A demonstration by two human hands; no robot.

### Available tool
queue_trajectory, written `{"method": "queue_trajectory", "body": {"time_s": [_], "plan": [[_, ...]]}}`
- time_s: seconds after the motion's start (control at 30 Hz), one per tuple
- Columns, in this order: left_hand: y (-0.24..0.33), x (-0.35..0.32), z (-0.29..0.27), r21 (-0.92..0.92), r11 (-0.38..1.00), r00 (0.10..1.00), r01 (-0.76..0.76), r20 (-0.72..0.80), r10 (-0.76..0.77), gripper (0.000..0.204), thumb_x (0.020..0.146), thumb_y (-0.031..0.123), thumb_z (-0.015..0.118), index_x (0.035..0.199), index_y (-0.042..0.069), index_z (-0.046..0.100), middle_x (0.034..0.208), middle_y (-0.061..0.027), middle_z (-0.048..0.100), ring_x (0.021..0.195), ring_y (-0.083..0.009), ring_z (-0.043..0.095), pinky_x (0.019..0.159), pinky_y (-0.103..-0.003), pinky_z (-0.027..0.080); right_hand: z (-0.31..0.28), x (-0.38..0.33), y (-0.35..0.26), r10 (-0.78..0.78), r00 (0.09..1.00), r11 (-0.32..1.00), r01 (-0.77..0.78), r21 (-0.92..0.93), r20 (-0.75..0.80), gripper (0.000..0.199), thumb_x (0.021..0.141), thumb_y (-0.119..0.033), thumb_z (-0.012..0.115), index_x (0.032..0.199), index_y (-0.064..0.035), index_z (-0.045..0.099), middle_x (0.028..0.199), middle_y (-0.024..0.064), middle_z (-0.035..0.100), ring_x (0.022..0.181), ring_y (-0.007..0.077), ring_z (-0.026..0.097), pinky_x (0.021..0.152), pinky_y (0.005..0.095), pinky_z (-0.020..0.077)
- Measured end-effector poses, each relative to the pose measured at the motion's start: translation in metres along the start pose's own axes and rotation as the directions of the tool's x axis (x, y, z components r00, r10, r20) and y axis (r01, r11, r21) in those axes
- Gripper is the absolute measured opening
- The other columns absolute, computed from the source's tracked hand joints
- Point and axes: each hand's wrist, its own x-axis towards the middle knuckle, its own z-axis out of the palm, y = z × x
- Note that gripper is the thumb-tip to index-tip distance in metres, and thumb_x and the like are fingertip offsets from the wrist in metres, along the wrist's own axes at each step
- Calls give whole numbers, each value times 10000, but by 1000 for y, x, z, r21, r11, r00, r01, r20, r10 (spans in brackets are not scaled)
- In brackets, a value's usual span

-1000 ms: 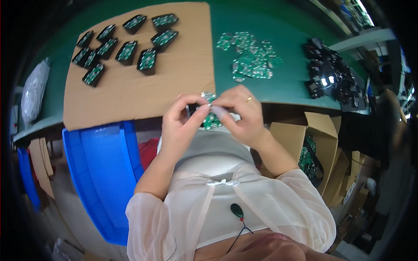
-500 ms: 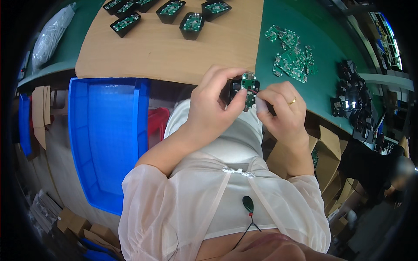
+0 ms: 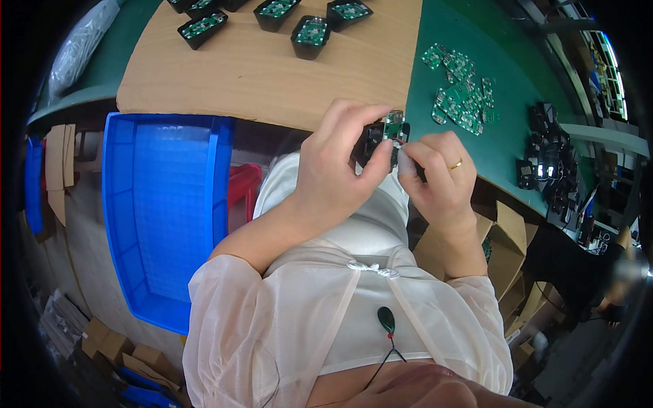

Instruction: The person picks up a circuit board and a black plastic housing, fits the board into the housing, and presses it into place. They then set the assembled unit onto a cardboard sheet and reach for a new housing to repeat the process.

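My left hand [image 3: 340,153] grips a black plastic housing [image 3: 370,139] together with a small green circuit board [image 3: 394,125], thumb across the front of the board. The board stands tilted against the housing rather than flat in it. Close on the right, my right hand [image 3: 441,168] has its thumb and index finger pinched at the board's edge, near a small white part. Whatever sits between those fingertips is hidden. A whitish cover wraps a fingertip of the right hand, and a ring is on one finger.
Several black housings with green boards [image 3: 311,32] stand on the cardboard sheet [image 3: 272,81]. Loose circuit boards [image 3: 462,98] lie piled on the green table [image 3: 435,27], with black parts [image 3: 547,153] further right. A blue bin [image 3: 166,217] is at left, cardboard boxes [image 3: 507,238] at lower right.
The board has turned more edge-on in my left hand, and less of its face shows. My right fingers have moved slightly closer to it. The whole view has shifted a little.
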Motion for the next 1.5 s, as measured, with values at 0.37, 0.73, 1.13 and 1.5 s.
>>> {"method": "queue_trajectory", "body": {"time_s": [0.37,0.73,1.13,1.5], "plan": [[-2,-2,0,-4,1000,1000,-9,-19,8,297,706,19,605,999,28,560,897,-116,526,706,-238,579,568,-295,477,1,2,-3,-10,1000,999,10,-40,4,258,569,0,657,793,-28,533,724,72,511,608,226,500,511,314,408],[-5,-4,-1,32,998,998,-60,-1,60,306,699,13,618,1000,20,565,876,-113,515,665,-230,571,554,-292,465,2,1,0,-90,996,995,91,-41,26,290,563,-6,649,830,-20,536,759,70,509,618,222,497,513,318,405],[-9,-6,1,27,999,997,-46,-60,48,299,731,23,613,1027,15,569,872,-100,522,605,-196,558,492,-276,460,11,-24,-5,609,790,552,-488,676,74,365,814,-112,600,1131,-10,450,787,67,524,656,135,510,506,211,409],[-9,-8,10,65,987,988,-148,-33,150,328,764,34,607,1089,14,562,964,-130,554,773,-190,580,593,-246,470,21,-24,-18,685,594,12,-588,808,422,353,908,-254,490,1137,-16,365,722,74,555,444,85,496,359,178,312]]}}
